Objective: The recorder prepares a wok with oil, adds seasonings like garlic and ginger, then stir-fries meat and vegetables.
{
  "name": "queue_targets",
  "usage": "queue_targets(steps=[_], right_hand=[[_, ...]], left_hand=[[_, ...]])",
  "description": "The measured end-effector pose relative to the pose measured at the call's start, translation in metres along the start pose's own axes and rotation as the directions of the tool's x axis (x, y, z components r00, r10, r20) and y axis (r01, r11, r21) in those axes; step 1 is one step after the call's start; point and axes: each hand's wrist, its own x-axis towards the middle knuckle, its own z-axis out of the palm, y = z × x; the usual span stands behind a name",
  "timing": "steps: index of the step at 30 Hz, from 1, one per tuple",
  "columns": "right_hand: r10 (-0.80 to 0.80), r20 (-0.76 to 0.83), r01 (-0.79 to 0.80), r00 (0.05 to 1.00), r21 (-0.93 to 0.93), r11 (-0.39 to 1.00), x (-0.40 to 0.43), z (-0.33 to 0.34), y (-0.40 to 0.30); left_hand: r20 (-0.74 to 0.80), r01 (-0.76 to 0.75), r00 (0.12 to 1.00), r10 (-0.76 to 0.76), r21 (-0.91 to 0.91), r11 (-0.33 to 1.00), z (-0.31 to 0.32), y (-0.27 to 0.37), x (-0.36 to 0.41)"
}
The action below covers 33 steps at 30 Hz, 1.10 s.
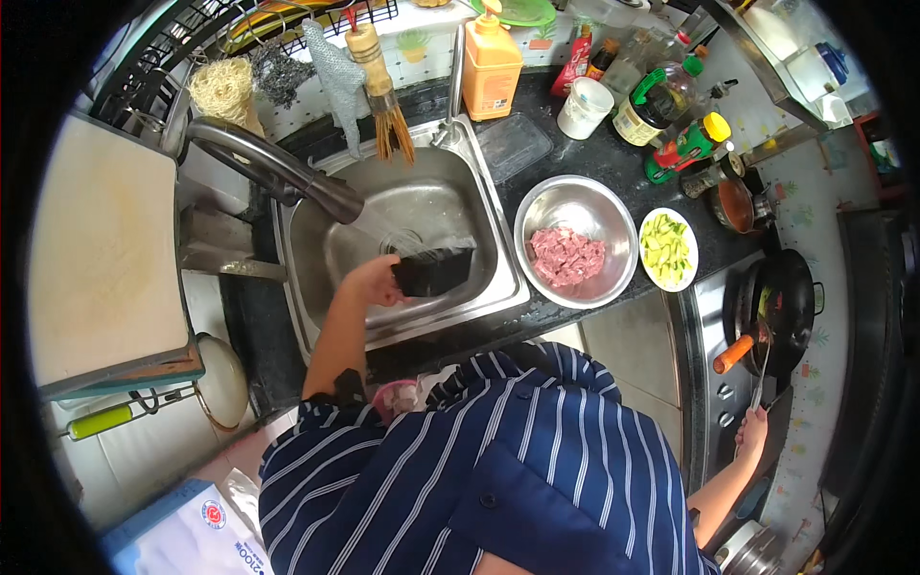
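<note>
My left hand [375, 282] grips one end of a black rectangular container [435, 272], tilted over the stainless steel sink [338, 223]. Water from the dark gooseneck faucet [287, 172] runs onto it. Far to the right, my right hand [752, 431] is closed around the handle of a long metal cooking utensil [762, 377]; its head reaches into the black wok [790, 309] and is hard to make out. The wok stands on the gas stove [711, 309] with its wooden handle [734, 354] towards me. Some food shows inside it.
Right of the sink sit a steel bowl [532, 269] of cut raw meat [566, 256] and a white plate [670, 288] of sliced green vegetable [665, 248]. Several sauce bottles [690, 147] line the back counter. A cutting board [108, 251] stands at left.
</note>
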Motion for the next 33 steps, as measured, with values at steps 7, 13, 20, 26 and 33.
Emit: queue_targets(steps=[7,13,20,26,33], right_hand=[[0.014,0.017,-0.014,1.000,0.011,1.000,-0.003,-0.001,0.001],[0.025,-0.053,-0.021,0.998,0.069,0.997,0.019,-0.003,0.014],[-0.451,-0.197,0.280,0.871,-0.554,0.784,-0.008,-0.006,-0.057],[-0.407,-0.198,0.169,0.892,-0.688,0.706,-0.081,-0.101,-0.061],[-0.420,-0.081,0.184,0.904,-0.813,0.553,-0.034,-0.040,-0.047]], left_hand=[[-0.299,-0.423,0.737,0.606,0.495,0.759,0.044,0.006,-0.069],[-0.181,-0.837,0.505,0.844,0.134,0.530,-0.013,0.009,0.000],[-0.344,-0.286,0.160,0.925,0.881,0.377,-0.131,0.039,0.004],[-0.022,0.684,0.245,0.969,0.712,-0.157,-0.009,0.058,-0.063],[0.299,0.789,0.178,0.938,0.526,-0.317,-0.074,0.089,-0.068]])
